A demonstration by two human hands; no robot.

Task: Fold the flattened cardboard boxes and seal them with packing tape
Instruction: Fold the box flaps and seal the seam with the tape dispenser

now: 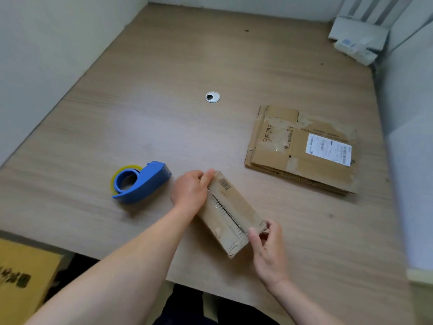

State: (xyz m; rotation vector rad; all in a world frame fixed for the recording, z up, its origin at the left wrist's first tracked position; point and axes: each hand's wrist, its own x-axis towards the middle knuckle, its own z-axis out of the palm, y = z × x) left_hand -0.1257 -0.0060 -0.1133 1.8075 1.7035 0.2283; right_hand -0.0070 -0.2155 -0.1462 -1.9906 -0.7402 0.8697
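A small folded cardboard box [230, 211] lies slanted on the wooden table near its front edge, two top flaps meeting along a dark seam. My left hand [191, 187] grips its far end, thumb on top. My right hand [269, 247] pinches its near end between thumb and fingers. A blue tape dispenser [143, 182] with a roll of clear tape rests on the table left of my left hand. A stack of flattened cardboard boxes [302, 148], with a white shipping label on top, lies to the right.
A round metal cable grommet [212, 97] sits in the middle of the table [152, 102]. White packages [356, 41] are piled in the far right corner. White walls close the left and back. A yellow carton [23, 277] stands below the table's front left.
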